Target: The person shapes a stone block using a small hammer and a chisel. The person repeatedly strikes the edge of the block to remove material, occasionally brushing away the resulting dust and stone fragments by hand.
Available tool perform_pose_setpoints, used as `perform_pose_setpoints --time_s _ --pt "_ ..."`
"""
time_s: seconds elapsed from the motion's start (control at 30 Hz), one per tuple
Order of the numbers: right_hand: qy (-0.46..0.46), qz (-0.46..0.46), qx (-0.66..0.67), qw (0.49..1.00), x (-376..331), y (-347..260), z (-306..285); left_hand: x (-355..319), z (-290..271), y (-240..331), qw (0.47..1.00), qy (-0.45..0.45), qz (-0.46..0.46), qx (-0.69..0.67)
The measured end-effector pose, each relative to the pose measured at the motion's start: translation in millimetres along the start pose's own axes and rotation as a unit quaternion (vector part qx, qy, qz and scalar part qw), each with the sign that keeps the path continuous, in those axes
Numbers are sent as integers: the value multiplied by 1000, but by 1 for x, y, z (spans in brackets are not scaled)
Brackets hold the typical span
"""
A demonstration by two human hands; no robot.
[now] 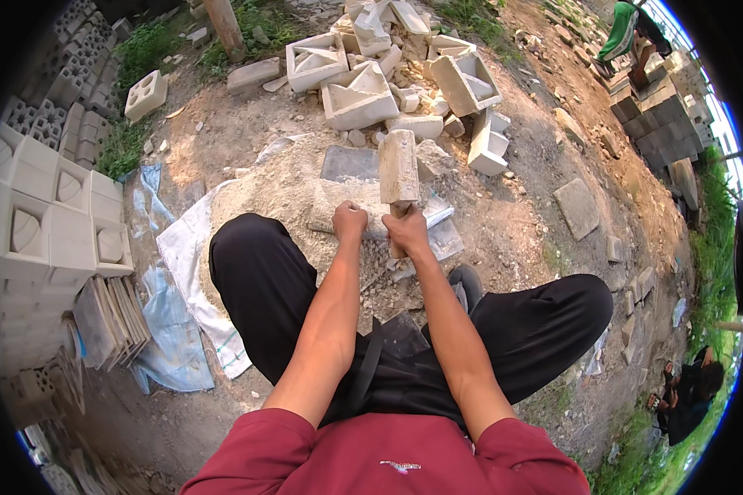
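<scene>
My right hand (406,229) is wrapped round the handle of a wooden mallet, and the dusty, blocky mallet head (399,169) points away from me. Just left of it, my left hand (349,219) is closed at the near edge of a powder-covered slab or mould (332,195); what its fingers hold, if anything, is hidden. Beyond that hand lies a flat dark grey plate (348,162), partly dusted with pale powder. The mallet covers part of the slab's right side. A heap of pale sandy powder (260,186) spreads around the work between my knees.
Broken pale blocks (359,97) are piled ahead. Finished hollow blocks (66,186) stand stacked at left, above leaning thin boards (111,322). A white sack (191,239) and blue sheeting (172,346) lie beside my left knee. Other people (692,396) are at far right.
</scene>
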State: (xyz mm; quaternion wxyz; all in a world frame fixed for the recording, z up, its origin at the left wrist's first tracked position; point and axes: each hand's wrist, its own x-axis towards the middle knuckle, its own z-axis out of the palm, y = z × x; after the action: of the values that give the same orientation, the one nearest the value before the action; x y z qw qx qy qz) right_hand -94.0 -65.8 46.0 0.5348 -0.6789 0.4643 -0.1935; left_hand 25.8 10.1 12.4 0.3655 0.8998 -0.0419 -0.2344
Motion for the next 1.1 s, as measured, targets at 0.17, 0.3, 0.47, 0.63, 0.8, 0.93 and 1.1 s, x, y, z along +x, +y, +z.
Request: perform_pose_setpoints --time_s 0.17,0.3,0.47,0.63,0.8,0.93,1.1 --pt "-42 35 -152 987 -27 16 7 -7 0 4 999 -19 18 -24" --pt "-112 17 -152 982 -14 12 -8 -1 0 3 999 -18 18 -27" --pt "12 -15 -22 1000 -15 -11 8 8 6 -12 999 14 22 -23" --pt "26 -5 -80 996 -20 34 7 -3 14 5 998 -8 31 -59" --pt "-90 57 -118 987 -10 8 -12 3 9 -5 999 -17 -1 -45" --pt "19 -45 -31 998 -14 -14 0 9 10 -12 998 15 18 -50" --pt "-4 11 -168 986 -21 37 13 1 13 5 999 -13 16 -49"
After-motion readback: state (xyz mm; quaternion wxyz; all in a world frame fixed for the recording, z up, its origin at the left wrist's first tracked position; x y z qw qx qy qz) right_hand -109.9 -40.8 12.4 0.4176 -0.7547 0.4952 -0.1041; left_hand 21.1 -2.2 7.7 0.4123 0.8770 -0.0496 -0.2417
